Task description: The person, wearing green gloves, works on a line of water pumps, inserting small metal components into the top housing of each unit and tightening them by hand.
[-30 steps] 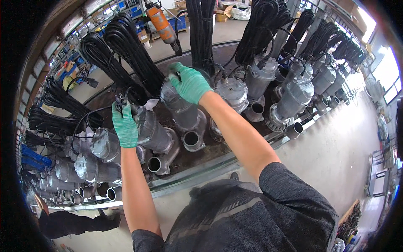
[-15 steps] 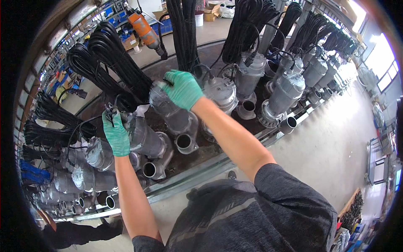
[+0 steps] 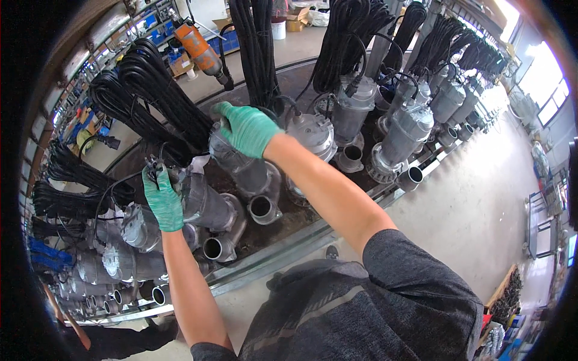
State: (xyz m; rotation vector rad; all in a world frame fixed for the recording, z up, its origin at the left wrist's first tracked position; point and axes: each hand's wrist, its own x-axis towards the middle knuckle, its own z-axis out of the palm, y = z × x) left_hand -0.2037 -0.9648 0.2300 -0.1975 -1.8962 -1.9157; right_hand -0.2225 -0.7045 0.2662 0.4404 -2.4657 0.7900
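Along the bench (image 3: 283, 225), head view: upright and leaning grey pumps, black cable coils (image 3: 159, 90) behind them.
Left hand (image 3: 161, 198): gloved, fingers pinched on small dark pieces (image 3: 155, 167), beside the top of the left pump (image 3: 205, 201), much as before.
Right hand (image 3: 250, 129): gloved, fingers curled over the top of the middle pump (image 3: 241, 171); cannot tell if they grip anything; the dark bit visible at them half a second ago is hidden.
Orange tool (image 3: 198, 49): beyond the middle pump, farther left in view than a second ago, as are the pumps.
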